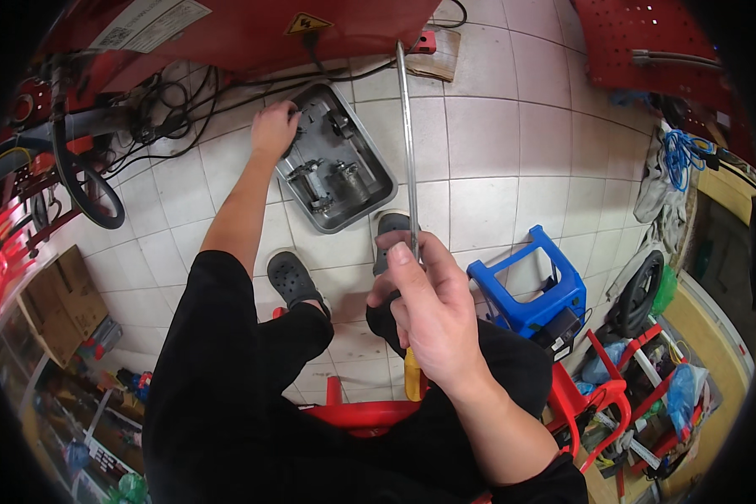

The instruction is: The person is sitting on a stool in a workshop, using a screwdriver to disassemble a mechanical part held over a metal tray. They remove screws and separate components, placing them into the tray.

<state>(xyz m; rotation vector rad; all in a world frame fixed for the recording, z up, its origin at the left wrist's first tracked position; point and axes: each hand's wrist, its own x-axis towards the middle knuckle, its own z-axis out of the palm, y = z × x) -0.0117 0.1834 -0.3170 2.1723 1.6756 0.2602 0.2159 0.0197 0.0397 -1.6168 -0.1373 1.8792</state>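
A grey metal tray (375, 169) with several metal parts lies on the tiled floor ahead of my feet. My left hand (274, 128) reaches down to the tray's near-left corner, its fingers curled at the parts there; whether it grips one I cannot tell. My right hand (425, 309) is closed around a long screwdriver (407, 143). Its yellow handle shows below my palm, and its thin metal shaft points up and away, toward a red machine (252, 29) at the top. I sit on a red stool (357, 412), in black shoes.
Black cables (172, 105) run along the floor under the red machine. A blue plastic stool (533, 290) lies on its side to my right, next to a small black wheel (641, 292). A cardboard box (59, 302) and red frames crowd the left.
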